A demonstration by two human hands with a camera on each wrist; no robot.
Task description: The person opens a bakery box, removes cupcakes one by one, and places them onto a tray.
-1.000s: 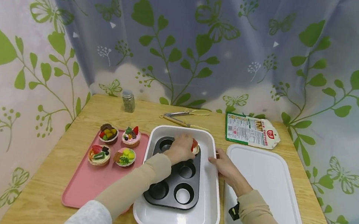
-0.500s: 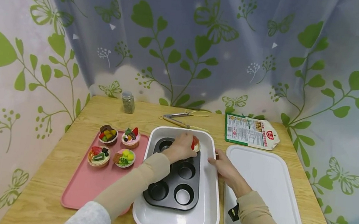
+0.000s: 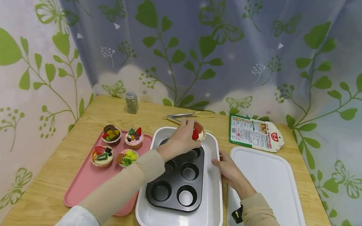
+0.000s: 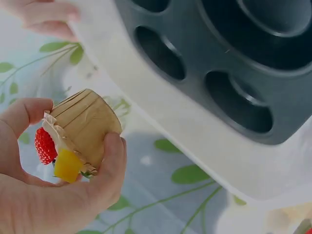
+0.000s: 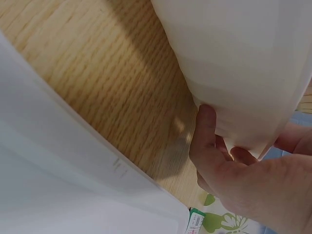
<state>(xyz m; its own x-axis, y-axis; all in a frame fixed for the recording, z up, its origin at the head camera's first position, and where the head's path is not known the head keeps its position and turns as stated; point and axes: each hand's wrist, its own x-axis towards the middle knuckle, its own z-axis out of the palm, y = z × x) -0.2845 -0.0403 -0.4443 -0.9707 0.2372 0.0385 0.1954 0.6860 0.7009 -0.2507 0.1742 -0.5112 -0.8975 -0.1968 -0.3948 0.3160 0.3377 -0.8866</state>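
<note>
My left hand (image 3: pixel 182 138) holds a cupcake (image 3: pixel 200 134) above the far end of a black muffin tin (image 3: pixel 176 182). In the left wrist view the thumb and fingers pinch the cupcake's brown paper case (image 4: pixel 87 122); a strawberry (image 4: pixel 45 146) and a yellow fruit piece (image 4: pixel 68 165) top it. The tin's visible cups hold nothing; my arm hides part of it. It lies in a deep white rectangular pan (image 3: pixel 214 211). My right hand (image 3: pixel 229 170) grips that pan's right side, thumb at the rim and fingers against the outer wall (image 5: pixel 239 68).
A pink tray (image 3: pixel 90 188) on the left bears several fruit-topped cupcakes. Right of the pan lies a white tray (image 3: pixel 266 191). At the back stand a spice jar (image 3: pixel 131 103), metal tongs (image 3: pixel 180 116) and a printed packet (image 3: pixel 253 133). A patterned curtain hangs behind the table.
My left hand has lifted the cupcake up from the muffin tin's far right cup, baring that cup and more of the tin. The right hand keeps its place on the pan.
</note>
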